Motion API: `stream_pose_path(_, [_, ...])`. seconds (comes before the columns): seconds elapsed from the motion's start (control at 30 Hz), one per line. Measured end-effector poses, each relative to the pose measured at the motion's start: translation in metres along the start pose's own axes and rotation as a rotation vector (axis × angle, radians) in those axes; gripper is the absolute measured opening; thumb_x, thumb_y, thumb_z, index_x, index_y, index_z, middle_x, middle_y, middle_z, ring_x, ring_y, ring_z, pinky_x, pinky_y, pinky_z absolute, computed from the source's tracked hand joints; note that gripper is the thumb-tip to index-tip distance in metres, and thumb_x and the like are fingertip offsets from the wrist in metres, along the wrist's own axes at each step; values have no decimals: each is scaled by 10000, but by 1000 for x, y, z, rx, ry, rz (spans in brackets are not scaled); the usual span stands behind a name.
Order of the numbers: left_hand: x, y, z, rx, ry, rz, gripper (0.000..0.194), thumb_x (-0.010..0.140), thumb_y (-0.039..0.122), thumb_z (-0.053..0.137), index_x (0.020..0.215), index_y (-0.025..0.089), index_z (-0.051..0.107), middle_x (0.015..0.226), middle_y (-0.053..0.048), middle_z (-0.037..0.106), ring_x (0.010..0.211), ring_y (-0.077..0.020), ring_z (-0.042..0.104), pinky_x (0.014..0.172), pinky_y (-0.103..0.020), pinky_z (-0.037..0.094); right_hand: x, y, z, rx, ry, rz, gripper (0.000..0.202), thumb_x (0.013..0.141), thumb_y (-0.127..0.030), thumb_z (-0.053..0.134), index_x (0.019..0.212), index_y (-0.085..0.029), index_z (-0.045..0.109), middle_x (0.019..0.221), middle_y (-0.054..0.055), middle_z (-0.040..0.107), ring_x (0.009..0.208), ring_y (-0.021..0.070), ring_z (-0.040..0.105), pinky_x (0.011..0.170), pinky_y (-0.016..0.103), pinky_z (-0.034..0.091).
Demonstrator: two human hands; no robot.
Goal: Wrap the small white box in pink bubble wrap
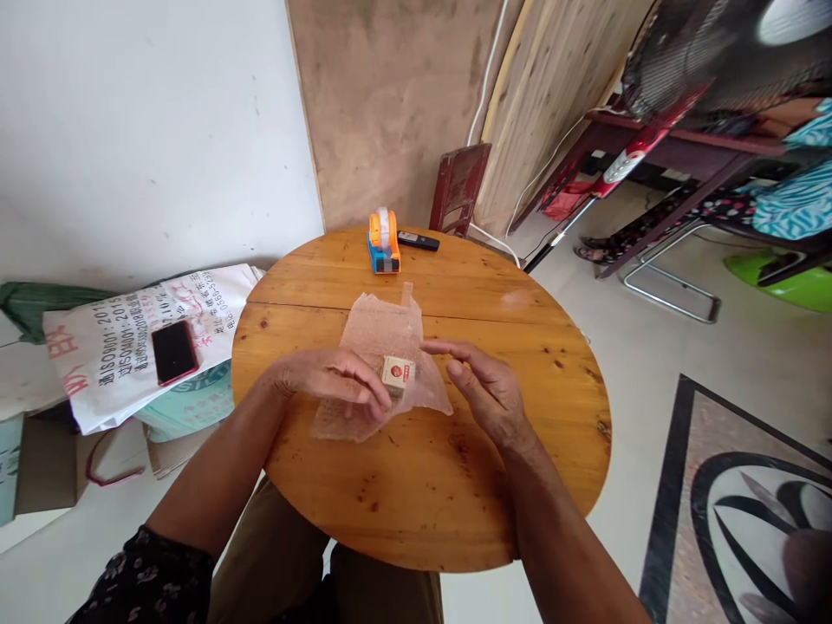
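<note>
A small pale box (399,373) with a red print lies on a sheet of bubble wrap (383,325) in the middle of the round wooden table (403,503). My left hand (341,381) is over the wrap, its fingers loosely bent beside the box's left edge and holding nothing visible. To the right of the box, my right hand (484,386) is raised above the table and the wrap's edge, with thumb and index finger apart and nothing between them.
An orange and blue tape dispenser (384,241) and a dark narrow object (418,241) sit at the table's far edge. Left of the table, a phone (175,352) rests on a white sack (130,347). A fan (728,61) and a seated person (786,204) are at right.
</note>
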State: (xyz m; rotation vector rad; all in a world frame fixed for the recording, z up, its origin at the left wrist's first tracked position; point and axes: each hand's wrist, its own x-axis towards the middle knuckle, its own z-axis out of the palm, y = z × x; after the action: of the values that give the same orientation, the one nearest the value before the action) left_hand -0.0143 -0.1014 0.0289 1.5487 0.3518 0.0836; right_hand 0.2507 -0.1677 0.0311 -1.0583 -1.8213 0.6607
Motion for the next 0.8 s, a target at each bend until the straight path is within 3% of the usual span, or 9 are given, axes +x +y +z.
stream_pose_path(0.07, [4,-2,2,71,-79,-21,446,899,507,612,1171,169,716,966,-125,770,794,-193,712,603,-216,513,0,-5,3,-29,-88,-28,341,1004,-415,452,1209,-269,682,1217,46,715,1165,217,636,1016,376,471])
stream_pose_path(0.17, [9,-7,5,155,-99,-59,422,882,483,644,1157,172,723,753,-71,753,628,-152,675,537,-190,474,0,-6,7,-150,-148,0,407,1020,-438,384,1244,-246,664,1235,60,711,1152,223,647,1016,385,476])
stream_pose_path(0.37, [11,-7,11,11,-43,-31,347,793,453,747,1040,211,766,994,-89,777,600,-154,688,529,-233,525,2,13,6,-478,-141,211,394,1005,-418,383,1169,-245,698,1199,79,730,1100,268,678,912,392,519])
stream_pose_path(0.47, [12,-5,13,17,16,-39,309,757,412,776,986,205,771,902,-86,780,567,-154,672,511,-243,511,1,22,2,-565,-196,207,292,915,-283,513,1141,-241,694,1114,74,750,1001,258,693,849,374,521])
stream_pose_path(0.53, [15,-5,13,30,134,-21,262,760,374,756,934,178,755,780,-64,752,552,-136,641,514,-231,486,-1,24,0,-574,-246,164,332,833,-207,564,1141,-228,687,1069,72,750,950,245,687,833,365,514])
stream_pose_path(0.7, [19,-8,11,90,670,189,154,758,298,651,735,146,647,639,1,614,553,-88,516,531,-210,397,-3,18,-2,-509,-287,155,410,827,-252,583,1231,-210,640,1090,88,735,942,250,680,839,381,509])
stream_pose_path(0.8, [21,-11,10,84,757,288,199,748,291,642,890,152,658,776,-30,653,678,-124,585,641,-250,469,-1,13,1,-495,-304,198,529,836,-429,649,1304,-189,591,1177,122,708,998,286,671,868,424,507])
